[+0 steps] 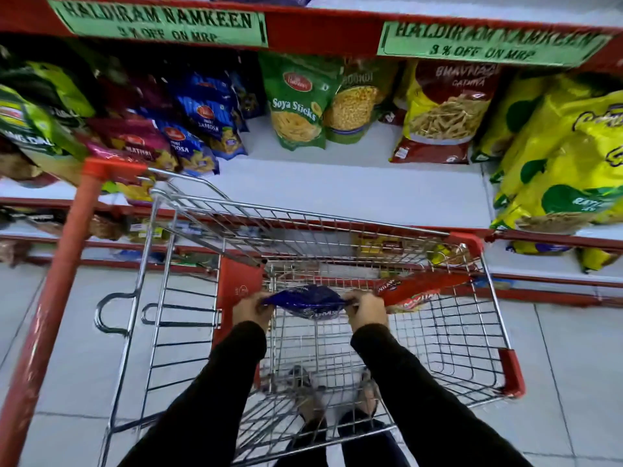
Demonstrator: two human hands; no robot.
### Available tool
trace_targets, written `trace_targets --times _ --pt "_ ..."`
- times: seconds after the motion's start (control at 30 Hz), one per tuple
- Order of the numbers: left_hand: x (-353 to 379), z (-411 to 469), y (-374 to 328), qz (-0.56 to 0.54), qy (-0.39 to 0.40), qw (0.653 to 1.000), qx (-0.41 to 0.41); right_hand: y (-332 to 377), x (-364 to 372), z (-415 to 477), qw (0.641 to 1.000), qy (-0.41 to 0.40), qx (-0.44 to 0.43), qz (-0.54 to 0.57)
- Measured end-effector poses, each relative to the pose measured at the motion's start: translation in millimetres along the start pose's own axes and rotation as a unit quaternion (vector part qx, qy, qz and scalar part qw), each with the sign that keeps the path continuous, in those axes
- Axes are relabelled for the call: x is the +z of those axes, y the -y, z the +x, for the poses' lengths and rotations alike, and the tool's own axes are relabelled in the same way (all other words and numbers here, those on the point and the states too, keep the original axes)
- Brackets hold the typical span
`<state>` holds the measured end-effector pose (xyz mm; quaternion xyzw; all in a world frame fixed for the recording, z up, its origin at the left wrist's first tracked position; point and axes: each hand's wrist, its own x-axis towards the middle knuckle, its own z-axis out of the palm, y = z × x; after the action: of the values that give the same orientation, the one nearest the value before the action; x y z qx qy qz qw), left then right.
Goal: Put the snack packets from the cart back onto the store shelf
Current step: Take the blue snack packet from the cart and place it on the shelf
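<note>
Both my hands are inside the wire cart (472,318), holding one dark blue snack packet (308,303) by its two ends. My left hand (251,310) pinches the packet's left edge and my right hand (365,310) pinches its right edge. A red snack packet (421,291) lies in the cart just right of my right hand, leaning on the far wall. The white store shelf (354,193) runs across just beyond the cart, with a bare stretch at its front.
On the shelf stand green Soya Sticks packets (298,102), blue samosa packets (205,123), a red and yellow packet (448,109) and big yellow bags (559,156) at the right. The cart's red handle (57,291) runs down the left. Lower shelves and my feet show below.
</note>
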<state>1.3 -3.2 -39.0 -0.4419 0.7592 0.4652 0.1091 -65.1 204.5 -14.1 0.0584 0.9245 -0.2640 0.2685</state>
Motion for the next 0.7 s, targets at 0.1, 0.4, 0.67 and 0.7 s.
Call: trace_targets --times 0.1,0.4,0.67,0.7 --pt "-5 -14 -7 -0.008 -0.026 0.999 0.031 1 -5 -7 0.999 -0.021 -0.013 0.037" --pt "-33 -57 -40 -0.211 -0.063 0.972 0.084 11 -69 -43 0.991 -0.024 -0.106 0.075" --pt "-73 -101 -118 -0.3 -0.094 0.927 0.203 51 -156 -82 0.94 -0.116 -0.275 0.166" --pt "-78 -107 -132 -0.31 -0.097 0.92 0.221 57 -167 -84 0.931 -0.129 -0.288 0.181"
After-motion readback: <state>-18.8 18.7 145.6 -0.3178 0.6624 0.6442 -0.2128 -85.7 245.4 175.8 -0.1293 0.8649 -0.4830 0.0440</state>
